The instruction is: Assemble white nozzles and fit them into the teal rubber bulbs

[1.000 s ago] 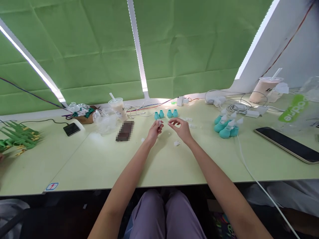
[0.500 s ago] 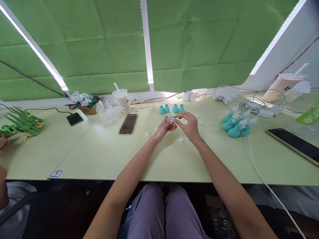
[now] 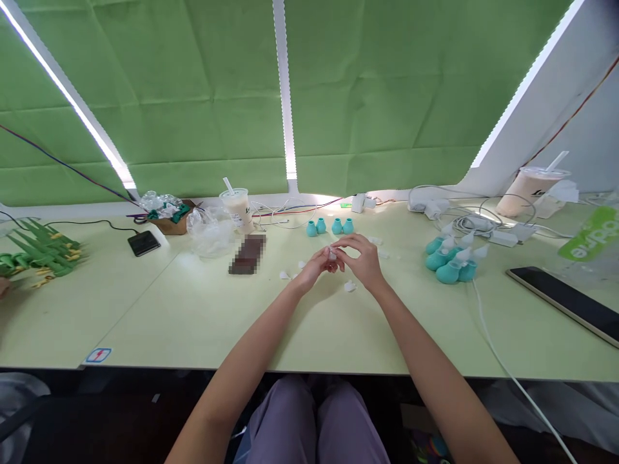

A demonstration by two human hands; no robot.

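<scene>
My left hand [image 3: 315, 269] is closed around a small white piece [image 3: 332, 255], mostly hidden by fingers. My right hand [image 3: 362, 261] pinches at the top of that same piece, its fingertips meeting the left ones. Beyond my hands stand several small teal vase-shaped pots [image 3: 337, 225], open at the top. Loose white bits lie about: a white piece [image 3: 349, 286] below my right hand and another white piece [image 3: 284, 275] left of my left wrist. To the right sits a cluster of teal bulbs [image 3: 449, 272] with pointed white tips.
A large phone [image 3: 563, 303] lies at the right, near coiled white cables [image 3: 476, 222] and a drink cup [image 3: 529, 190]. On the left are another drink cup [image 3: 238, 209], a clear plastic bag [image 3: 210, 232], a small box [image 3: 171, 222], a black device [image 3: 144, 243] and green plant-like pieces [image 3: 46, 248].
The camera has tilted up slightly, so the table appears lower in the picture. Both hands stay together on the white piece, with only small finger shifts.
</scene>
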